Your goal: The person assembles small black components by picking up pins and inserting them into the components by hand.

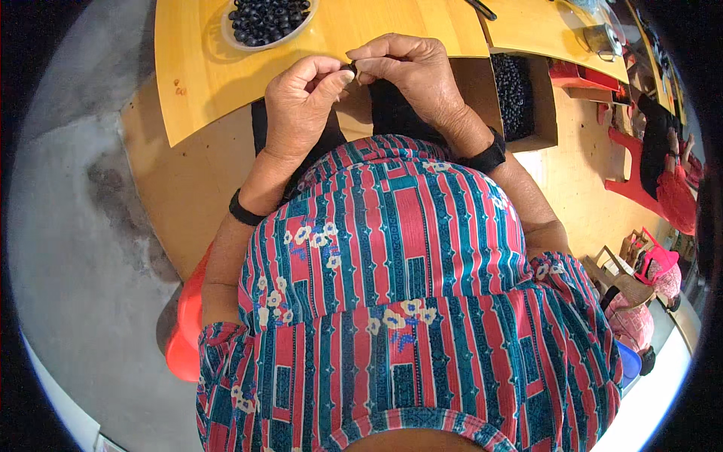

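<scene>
Jointly, left hand (305,105) and right hand (414,79) pinch a dark bit (351,66) near the table edge (199,120).

Yellow table (196,94) — pale bowl (260,47) of black pieces (267,21) on it, adjoining tabletop (535,34) — dark tool (482,9), metal container (602,39).

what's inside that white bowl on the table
Small, rounded black pieces are heaped in the white bowl. The lower ones and its bottom are covered; the frame cuts off its far side.
</scene>
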Demonstrator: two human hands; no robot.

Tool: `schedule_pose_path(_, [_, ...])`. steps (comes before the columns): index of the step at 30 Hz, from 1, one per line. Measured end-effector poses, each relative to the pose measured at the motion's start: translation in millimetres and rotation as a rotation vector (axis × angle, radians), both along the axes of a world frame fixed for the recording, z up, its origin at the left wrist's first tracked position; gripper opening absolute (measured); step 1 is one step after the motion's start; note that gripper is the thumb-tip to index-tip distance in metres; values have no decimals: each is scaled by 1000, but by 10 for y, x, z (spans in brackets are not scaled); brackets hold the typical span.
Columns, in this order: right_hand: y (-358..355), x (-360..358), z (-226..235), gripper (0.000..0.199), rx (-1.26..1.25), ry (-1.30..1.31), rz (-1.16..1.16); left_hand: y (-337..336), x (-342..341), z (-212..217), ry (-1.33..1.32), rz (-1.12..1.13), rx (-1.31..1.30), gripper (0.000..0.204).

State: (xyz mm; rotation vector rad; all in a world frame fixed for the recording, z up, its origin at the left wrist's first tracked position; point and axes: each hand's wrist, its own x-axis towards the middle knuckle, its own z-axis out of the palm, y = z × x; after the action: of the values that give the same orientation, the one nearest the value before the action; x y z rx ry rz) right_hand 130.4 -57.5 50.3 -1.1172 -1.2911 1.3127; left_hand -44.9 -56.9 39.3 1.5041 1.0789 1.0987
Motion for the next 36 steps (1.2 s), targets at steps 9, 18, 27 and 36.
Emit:
schedule_pose_path(9, [12, -7, -100, 10, 278, -133, 1, 10, -56, 13, 57, -57, -67, 13])
schedule_pose_path(18, [9, -81, -142, 10, 177, 34, -50, 38, -52, -105, -268, -93, -312, 18])
schedule_pose_path(27, [-27, -93, -120, 14, 62, 67, -68, 10, -22, -1, -174, -67, -218, 16])
schedule_pose_path(36, [-65, -131, -221, 23, 260, -26, -78, -13, -12, -47, -308, -38, -339, 16])
